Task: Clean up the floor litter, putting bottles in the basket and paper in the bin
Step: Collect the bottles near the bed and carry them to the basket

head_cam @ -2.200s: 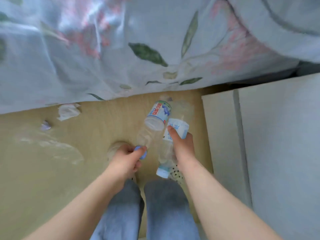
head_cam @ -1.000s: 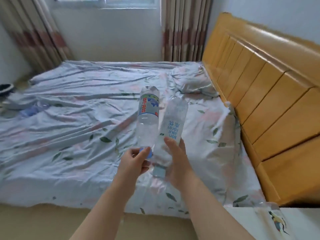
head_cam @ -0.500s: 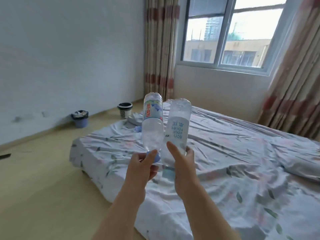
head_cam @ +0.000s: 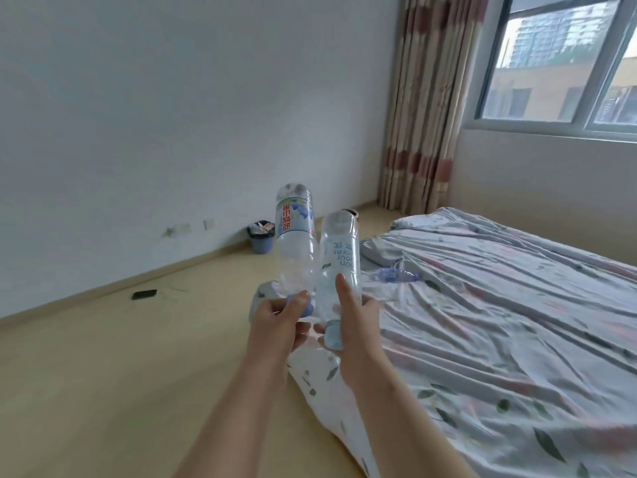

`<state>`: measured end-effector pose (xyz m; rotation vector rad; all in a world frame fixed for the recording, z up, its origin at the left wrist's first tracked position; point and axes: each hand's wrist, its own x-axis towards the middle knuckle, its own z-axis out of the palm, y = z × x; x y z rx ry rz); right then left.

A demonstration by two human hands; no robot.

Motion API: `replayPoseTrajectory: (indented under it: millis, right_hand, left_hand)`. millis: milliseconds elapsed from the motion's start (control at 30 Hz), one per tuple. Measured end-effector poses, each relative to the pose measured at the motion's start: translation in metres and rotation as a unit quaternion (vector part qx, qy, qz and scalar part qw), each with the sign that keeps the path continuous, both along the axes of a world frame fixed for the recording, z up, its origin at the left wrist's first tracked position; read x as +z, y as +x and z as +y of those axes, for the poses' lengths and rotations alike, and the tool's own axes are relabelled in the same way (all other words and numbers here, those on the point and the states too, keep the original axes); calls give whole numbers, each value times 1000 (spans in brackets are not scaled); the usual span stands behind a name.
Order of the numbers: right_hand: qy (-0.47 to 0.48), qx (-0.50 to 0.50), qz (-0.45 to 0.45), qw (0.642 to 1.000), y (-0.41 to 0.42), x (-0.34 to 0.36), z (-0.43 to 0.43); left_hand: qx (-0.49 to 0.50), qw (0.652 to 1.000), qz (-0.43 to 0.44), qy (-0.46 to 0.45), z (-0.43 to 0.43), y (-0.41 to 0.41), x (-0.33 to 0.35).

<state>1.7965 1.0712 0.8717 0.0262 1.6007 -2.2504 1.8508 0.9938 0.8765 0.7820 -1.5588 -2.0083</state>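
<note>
Your left hand (head_cam: 279, 320) pinches the cap end of a clear plastic bottle with a red-lettered label (head_cam: 294, 243). Your right hand (head_cam: 356, 319) curls round a clear blue-lettered plastic bottle (head_cam: 339, 263). Both bottles are held cap-down, side by side, in front of the small blue bin (head_cam: 260, 241).

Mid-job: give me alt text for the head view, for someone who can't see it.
Each hand holds one clear plastic bottle cap-down: the left hand pinches the red-lettered bottle at its cap, the right hand grips the blue-lettered bottle near its neck. Beyond them, a blue bin stands by the wall and a third bottle lies on the bed.
</note>
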Motion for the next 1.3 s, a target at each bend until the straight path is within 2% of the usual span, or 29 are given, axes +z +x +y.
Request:
replayPoseTrajectory:
  millis: [300, 400, 733, 1000, 1300]
  right_hand:
    - [75, 107, 10, 991, -59, -17, -121]
    - [73, 135, 5, 988, -87, -26, -170]
    - [79, 227, 9, 971, -232, -29, -320]
    - [128, 244, -8, 961, -286, -45, -439]
    - [164, 249, -55, 953, -345, -77, -636]
  left_hand:
    - [72, 997, -31, 16, -123, -53, -22]
    - [95, 994, -47, 13, -172, -80, -34]
    - [132, 988, -71, 23, -329, -232, -43]
    - [148, 984, -95, 28, -447, -271, -59]
    - [131, 982, -134, -5, -648, -312, -77]
